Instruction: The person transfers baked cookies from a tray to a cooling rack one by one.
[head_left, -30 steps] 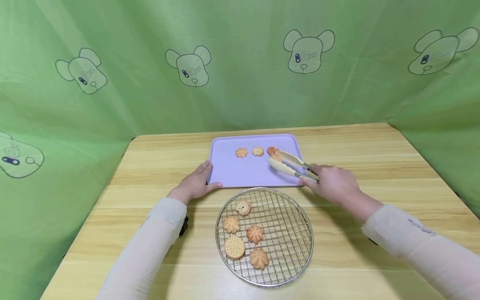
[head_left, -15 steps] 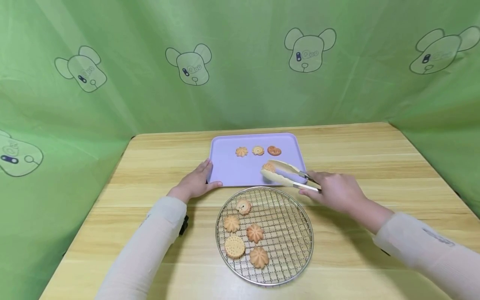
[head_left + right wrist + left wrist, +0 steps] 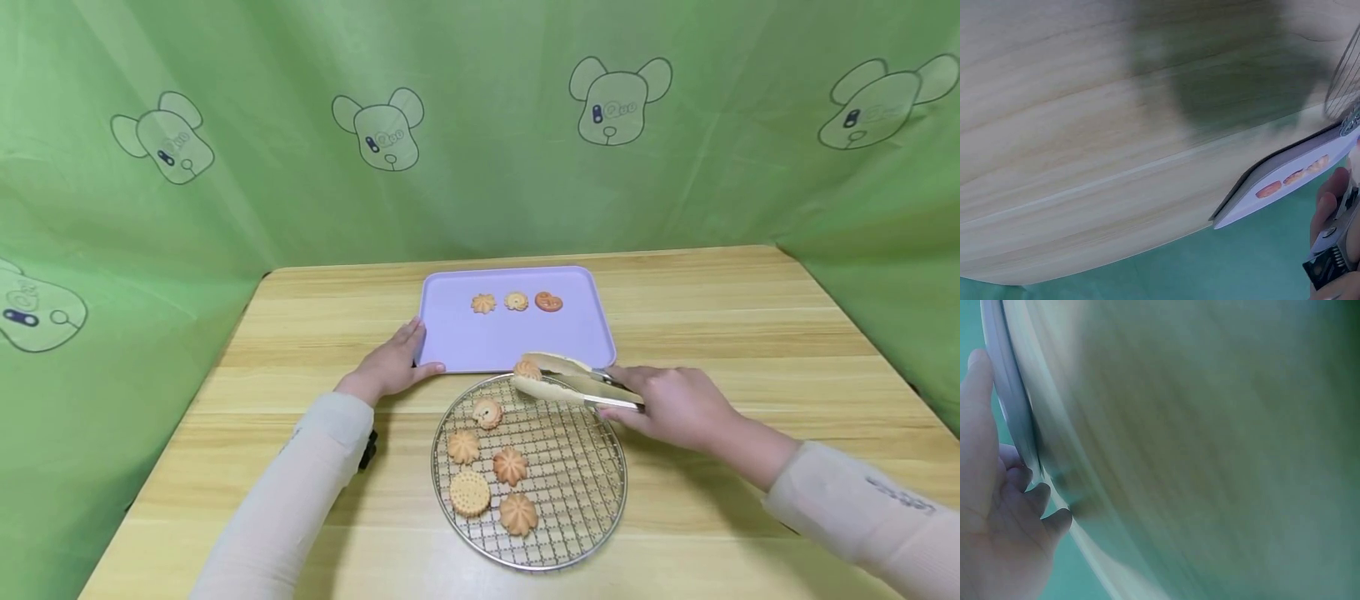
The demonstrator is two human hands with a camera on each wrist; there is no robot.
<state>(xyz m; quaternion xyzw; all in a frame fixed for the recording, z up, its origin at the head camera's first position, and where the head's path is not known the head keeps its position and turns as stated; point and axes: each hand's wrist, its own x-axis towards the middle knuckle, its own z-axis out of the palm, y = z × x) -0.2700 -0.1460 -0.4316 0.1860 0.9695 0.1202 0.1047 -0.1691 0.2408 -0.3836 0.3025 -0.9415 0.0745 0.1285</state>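
In the head view my right hand point(image 3: 678, 408) grips a pair of metal tongs with cream tips point(image 3: 555, 390). Between those tips is a small ridged biscuit point(image 3: 527, 369), held over the far rim of the round wire cooling rack point(image 3: 585, 467), near the tray's front edge. My left hand point(image 3: 390, 362) rests against the left side of the lilac tray point(image 3: 465, 342), its thumb by the front left corner. Three biscuits lie in a row on the tray: a flower-shaped one point(image 3: 483, 303), a pale ring-like one point(image 3: 516, 301) and a brown pretzel-shaped one point(image 3: 548, 301).
Several biscuits sit on the rack's left half, among them a round dotted one point(image 3: 470, 494) and a flower-shaped one point(image 3: 518, 514). Tray and rack stand close together on a wooden table point(image 3: 300, 333). A green curtain point(image 3: 487, 200) with bear drawings hangs behind and at both sides.
My right hand has drawn the tongs and the ridged biscuit from beside the pretzel-shaped biscuit toward me, off the tray to the rack's far rim. My left hand stays in place.
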